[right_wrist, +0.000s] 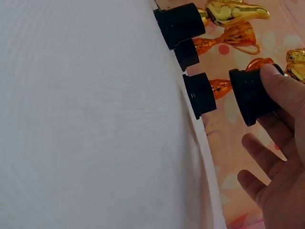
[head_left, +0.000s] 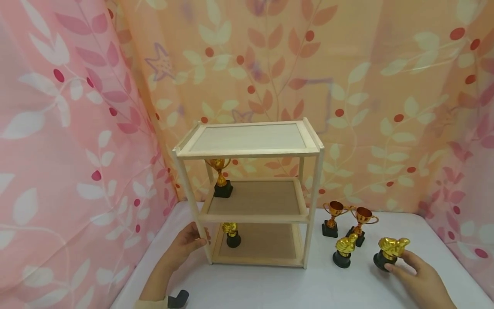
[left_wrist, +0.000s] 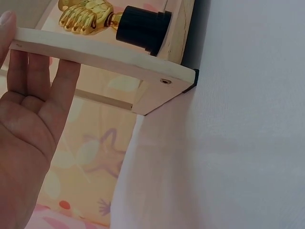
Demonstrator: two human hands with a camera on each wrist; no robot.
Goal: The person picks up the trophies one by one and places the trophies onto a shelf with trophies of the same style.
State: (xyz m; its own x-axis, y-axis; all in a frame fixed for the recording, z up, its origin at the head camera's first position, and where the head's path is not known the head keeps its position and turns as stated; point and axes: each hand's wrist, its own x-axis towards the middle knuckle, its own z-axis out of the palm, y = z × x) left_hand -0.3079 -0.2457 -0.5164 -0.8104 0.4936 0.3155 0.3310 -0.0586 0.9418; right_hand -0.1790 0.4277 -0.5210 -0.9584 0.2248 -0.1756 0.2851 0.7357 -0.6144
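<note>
My left hand grips the front left post of a three-tier wooden shelf, thumb on one side and fingers on the other. At the right, my right hand pinches a gold thumbs-up trophy by its black round base; in the right wrist view it is raised off the table. Another thumbs-up trophy stands to its left. A similar gold trophy sits on the bottom tier, and a gold cup trophy on the middle tier, its top partly hidden.
Two cup trophies, one beside the other, stand on the white-covered table right of the shelf. Patterned curtains enclose the back and sides. A dark object shows by the left wrist.
</note>
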